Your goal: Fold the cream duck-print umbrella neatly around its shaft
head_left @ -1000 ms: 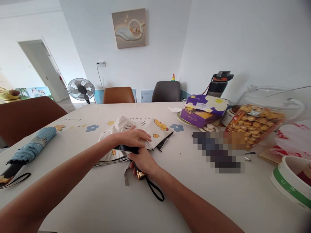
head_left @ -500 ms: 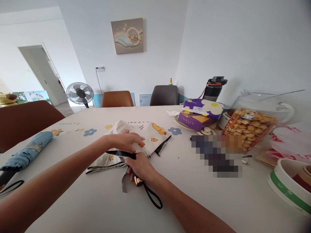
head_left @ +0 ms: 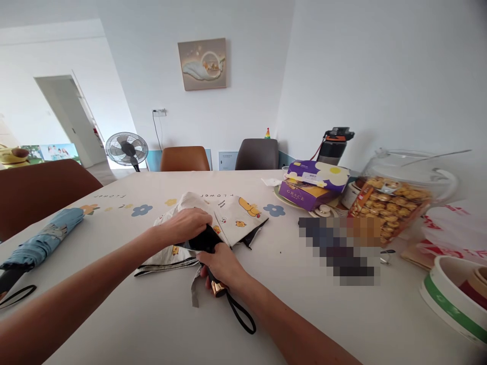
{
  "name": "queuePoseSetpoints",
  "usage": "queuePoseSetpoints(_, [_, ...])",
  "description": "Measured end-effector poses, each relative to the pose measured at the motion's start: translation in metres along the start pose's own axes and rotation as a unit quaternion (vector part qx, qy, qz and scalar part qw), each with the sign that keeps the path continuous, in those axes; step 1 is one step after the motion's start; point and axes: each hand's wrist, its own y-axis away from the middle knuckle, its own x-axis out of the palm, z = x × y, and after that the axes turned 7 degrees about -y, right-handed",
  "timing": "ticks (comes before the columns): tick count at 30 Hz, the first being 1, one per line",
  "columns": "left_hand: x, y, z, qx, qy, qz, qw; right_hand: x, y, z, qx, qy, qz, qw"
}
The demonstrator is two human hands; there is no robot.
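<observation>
— Where is the umbrella (head_left: 239,215)?

— Near the middle of the desk (head_left: 152,324), lying flat, its white printed canopy spread away from the person and the handle (head_left: 218,289) pointing back at them. A black strap (head_left: 241,319) loops from the handle onto bare desk.

— And the hands?

— The right hand (head_left: 220,263) is wrapped tight round the handle, with only the gold end showing below the fingers. The left hand (head_left: 186,225) is curled over the canopy just above it and pinches a bunch of cloth, with the black lining showing under the knuckles. The two hands nearly touch.

— How much room is around them?

— Plenty in front and to the near side, where the desk is bare up to its near edge. On the left, a blue umbrella (head_left: 41,243) lies close to the left edge, well apart from the hands. On the right it is crowded: a purple box (head_left: 308,185), a jar (head_left: 395,195) of biscuits and a bowl (head_left: 452,289) at the right edge. The far half of the desk is open as far as the chairs.

— What differs from a second ago?

— Then the left hand lay flat with its fingers spread on the canopy; now it is closed on the cloth, and more black lining shows. The right hand keeps its grip on the handle, and the umbrella lies in the same spot. The view has tipped down a little.
</observation>
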Motion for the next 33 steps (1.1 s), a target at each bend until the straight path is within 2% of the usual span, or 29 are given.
queuePoseSetpoints(3, [0.007,0.0,0.013,-0.008,0.016,-0.039,0.999,0.001,0.001,0.001,-0.001,-0.005,-0.004,1.0])
queuePoseSetpoints(10, [0.028,0.011,0.025,0.026,-0.02,-0.042,0.999,0.001,0.003,0.004,0.043,-0.089,-0.009,0.995])
queuePoseSetpoints(17, [0.045,0.028,0.023,0.056,-0.022,-0.131,0.99,-0.009,0.004,0.01,0.091,-0.186,0.062,0.976])
queuePoseSetpoints(22, [0.05,0.035,0.01,0.047,-0.022,-0.158,0.986,-0.004,0.007,0.015,0.076,-0.092,0.001,0.993])
queuePoseSetpoints(28, [0.052,0.039,-0.004,0.018,-0.026,-0.161,0.986,-0.002,0.01,0.016,0.072,-0.057,0.003,0.996])
queuePoseSetpoints(31, [0.05,0.044,-0.003,0.017,-0.001,-0.138,0.99,-0.004,0.012,0.017,0.062,-0.049,0.0,0.997])
queuePoseSetpoints(33, [0.046,0.051,0.005,0.0,0.036,-0.122,0.992,-0.005,0.013,0.018,0.062,-0.039,-0.002,0.997])
